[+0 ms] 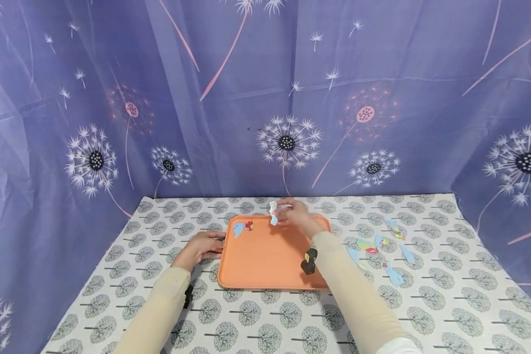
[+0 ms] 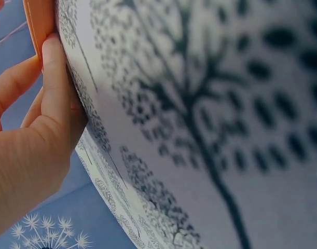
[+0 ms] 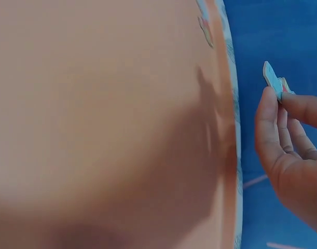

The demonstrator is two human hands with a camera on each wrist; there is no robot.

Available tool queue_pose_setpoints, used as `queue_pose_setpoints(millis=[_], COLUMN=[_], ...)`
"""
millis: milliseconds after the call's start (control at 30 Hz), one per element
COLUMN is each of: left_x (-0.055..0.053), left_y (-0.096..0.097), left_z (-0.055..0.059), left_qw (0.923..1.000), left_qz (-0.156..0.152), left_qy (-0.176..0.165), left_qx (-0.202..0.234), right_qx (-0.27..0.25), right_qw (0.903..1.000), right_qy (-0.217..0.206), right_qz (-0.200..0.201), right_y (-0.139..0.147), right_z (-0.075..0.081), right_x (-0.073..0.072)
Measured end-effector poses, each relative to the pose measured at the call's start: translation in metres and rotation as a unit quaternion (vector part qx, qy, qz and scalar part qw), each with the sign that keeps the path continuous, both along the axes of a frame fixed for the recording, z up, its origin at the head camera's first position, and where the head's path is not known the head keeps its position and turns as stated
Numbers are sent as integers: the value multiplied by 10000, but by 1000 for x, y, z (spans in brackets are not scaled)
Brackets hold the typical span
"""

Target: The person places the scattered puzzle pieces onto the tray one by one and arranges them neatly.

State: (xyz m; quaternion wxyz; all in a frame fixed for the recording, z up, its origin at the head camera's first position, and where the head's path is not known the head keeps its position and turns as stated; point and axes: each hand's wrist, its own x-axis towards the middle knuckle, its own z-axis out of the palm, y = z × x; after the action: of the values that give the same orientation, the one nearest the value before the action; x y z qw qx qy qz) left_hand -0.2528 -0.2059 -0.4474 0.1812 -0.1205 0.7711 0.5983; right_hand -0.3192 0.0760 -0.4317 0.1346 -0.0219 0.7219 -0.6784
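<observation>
My right hand (image 1: 294, 216) pinches a small flat puzzle piece (image 1: 273, 213), pale blue with a bit of red and white, above the far side of an orange tray (image 1: 265, 265). In the right wrist view, the piece (image 3: 273, 79) stands edge-up between thumb and fingertips. My left hand (image 1: 202, 247) holds the tray's left rim; in the left wrist view its fingers (image 2: 53, 72) lie against the orange edge (image 2: 39, 26). Two joined-looking pieces, one light blue (image 1: 238, 229) and one red (image 1: 249, 225), lie in the tray's far left corner.
Several loose puzzle pieces, among them a light-blue one (image 1: 395, 276) and a red-and-green one (image 1: 368, 246), lie on the tree-print cloth (image 1: 265, 324) right of the tray. A purple dandelion-print curtain (image 1: 230, 123) hangs behind the table.
</observation>
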Motion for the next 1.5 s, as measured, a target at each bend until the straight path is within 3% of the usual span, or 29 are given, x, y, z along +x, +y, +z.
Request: queue_pose_setpoints(millis=[167,533,967,1233,1500], left_x=[0,1,0,-1,-2], left_y=[0,0,0,0,0], left_z=[-1,1,-1,-3,-2], left_qw=[10000,9999,10000,10000,10000], left_qz=[15,41,56,49,39], left_qy=[33,72,61,36,43], left_qx=[63,94,35,25,13], right_qx=[-6,-153,222,442,1006], right_qw=[9996,9990,9996,9990,9939], right_qy=[-261,-412,-131,-23,53], right_qz=[-93,78,146,-5,-458], right_y=[-18,-40,-45,-48,-52], right_z=[-9,-22,-25,-25,-23], right_x=[-1,3,7,8,8])
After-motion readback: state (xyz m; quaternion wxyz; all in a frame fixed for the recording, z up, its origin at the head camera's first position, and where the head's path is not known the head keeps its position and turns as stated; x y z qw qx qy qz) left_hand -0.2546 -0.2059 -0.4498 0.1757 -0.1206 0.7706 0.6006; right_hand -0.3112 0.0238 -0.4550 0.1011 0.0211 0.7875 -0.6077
